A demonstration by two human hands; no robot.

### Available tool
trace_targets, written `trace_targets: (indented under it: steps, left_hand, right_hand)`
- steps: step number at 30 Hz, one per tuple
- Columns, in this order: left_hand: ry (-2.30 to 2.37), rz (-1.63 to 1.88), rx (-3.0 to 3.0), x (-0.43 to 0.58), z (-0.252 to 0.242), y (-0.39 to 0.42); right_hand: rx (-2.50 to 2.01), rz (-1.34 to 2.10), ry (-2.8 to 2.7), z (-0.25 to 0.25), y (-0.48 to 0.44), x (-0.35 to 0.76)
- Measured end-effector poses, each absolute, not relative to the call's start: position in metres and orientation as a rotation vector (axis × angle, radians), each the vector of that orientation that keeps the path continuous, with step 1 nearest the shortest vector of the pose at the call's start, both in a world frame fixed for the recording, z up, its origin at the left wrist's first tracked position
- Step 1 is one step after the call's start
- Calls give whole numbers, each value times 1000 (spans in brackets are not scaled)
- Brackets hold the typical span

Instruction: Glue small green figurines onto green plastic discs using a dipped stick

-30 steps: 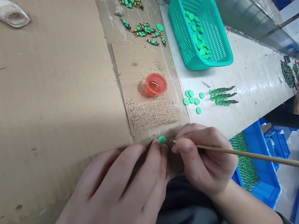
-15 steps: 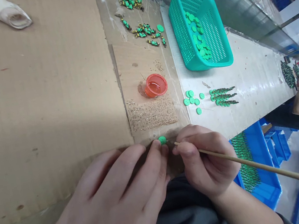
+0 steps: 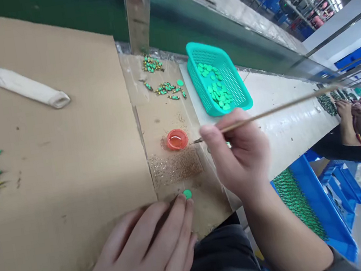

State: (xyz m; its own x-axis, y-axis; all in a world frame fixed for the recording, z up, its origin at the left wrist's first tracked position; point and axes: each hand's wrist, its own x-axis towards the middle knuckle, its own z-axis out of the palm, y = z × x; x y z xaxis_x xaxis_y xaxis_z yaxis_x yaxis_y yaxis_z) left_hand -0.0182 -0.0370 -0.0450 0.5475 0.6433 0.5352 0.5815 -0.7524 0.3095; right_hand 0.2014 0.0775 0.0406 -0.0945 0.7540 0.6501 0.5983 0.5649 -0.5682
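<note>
A small round green disc (image 3: 187,193) is gripped at the fingertips of my left hand (image 3: 142,245), low over the near part of the board. My right hand (image 3: 241,158) pinches a long thin brush (image 3: 275,111) with a pale wooden handle. Its fine dark tip points left and sits just right of a small red cup (image 3: 177,140) with liquid in it. Many tiny brown-gold grains (image 3: 174,166) lie scattered on the board in front of the cup. My right hand hides part of the white surface behind it.
A turquoise basket (image 3: 198,87) of green discs stands behind. Small green-and-yellow figures (image 3: 165,88) lie left of it, more at the far left. A white tube-shaped object (image 3: 20,84) rests on cardboard. Blue bins (image 3: 327,208) stand lower right. Another person's hands (image 3: 344,108) work farther right.
My right hand has moved up and away from the disc, bringing the brush tip beside the red cup. My left hand still holds the disc. The camera view has shifted.
</note>
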Motion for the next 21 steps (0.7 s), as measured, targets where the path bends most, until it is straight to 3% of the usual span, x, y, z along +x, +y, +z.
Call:
trace_targets:
  steps: [7, 21]
  left_hand:
    - [1120, 1178, 2634, -11, -39, -26]
    - [1118, 1175, 2640, -11, -40, -26]
  right_hand:
    - [-1142, 276, -1927, 28, 109, 190]
    - [-1142, 241, -1978, 26, 105, 188]
